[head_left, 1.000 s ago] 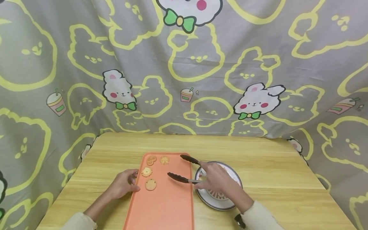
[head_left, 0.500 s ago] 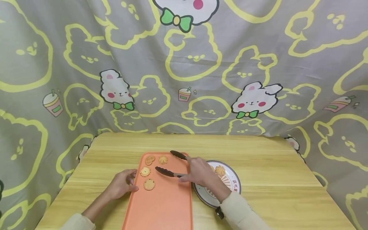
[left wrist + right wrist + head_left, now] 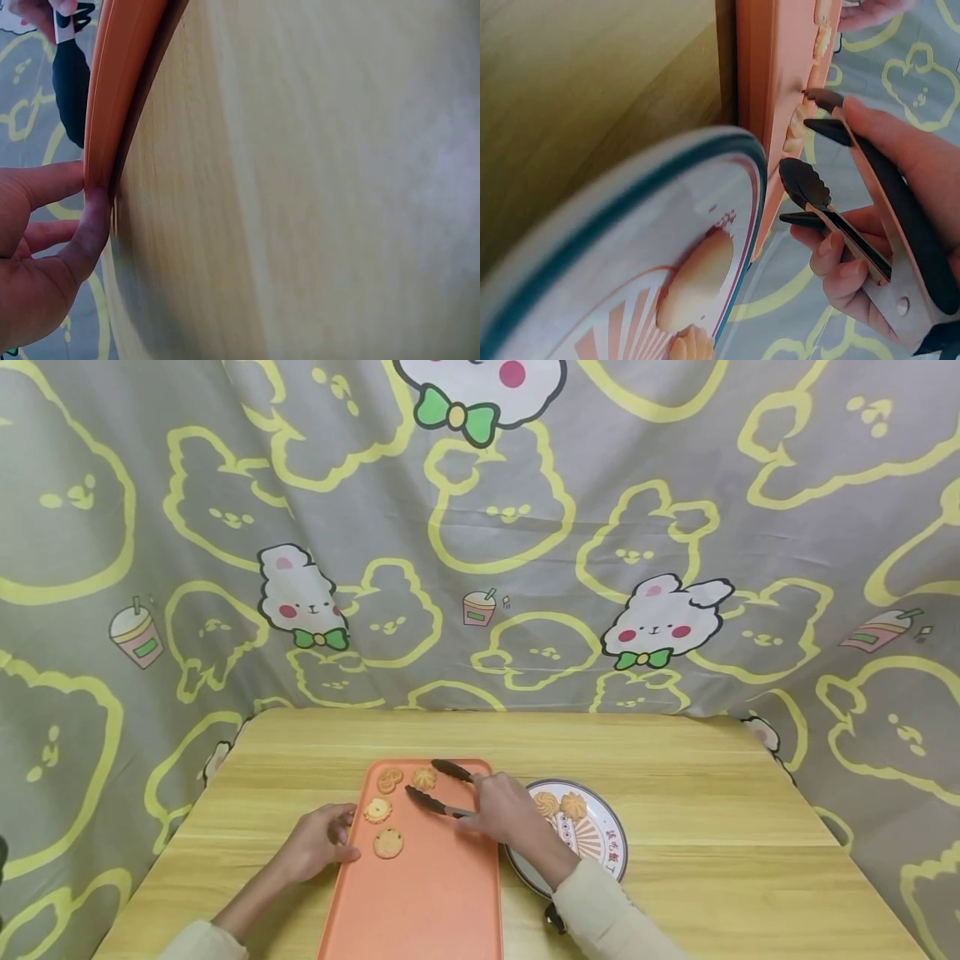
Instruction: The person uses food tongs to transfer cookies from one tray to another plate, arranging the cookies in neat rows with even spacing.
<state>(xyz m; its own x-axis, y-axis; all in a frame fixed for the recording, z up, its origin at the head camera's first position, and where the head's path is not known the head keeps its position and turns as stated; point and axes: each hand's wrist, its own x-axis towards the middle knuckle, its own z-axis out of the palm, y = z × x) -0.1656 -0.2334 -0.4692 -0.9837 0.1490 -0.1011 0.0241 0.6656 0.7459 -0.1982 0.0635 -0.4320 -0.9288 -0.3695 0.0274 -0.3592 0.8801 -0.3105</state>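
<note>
My left hand holds the left edge of an orange tray, thumb and fingers at its rim. My right hand grips metal tongs with black tips, spread apart above the tray's far right part. A fluted round cookie lies near the tips, just left of the gap between them. Along the tray's left side are a pretzel-shaped cookie, a scalloped cookie and a round speckled cookie. The right wrist view shows the tong arms apart with nothing clearly pinched.
A round, dark-rimmed plate stands right of the tray, partly behind my right arm. On it sit a swirled cookie and a fluted cookie. Beyond the wooden table hangs a patterned grey curtain.
My right hand has carried the spread tongs leftward from over the plate toward the fluted cookie on the tray. The cookies on the plate have come into view. My left hand stays at the tray's edge.
</note>
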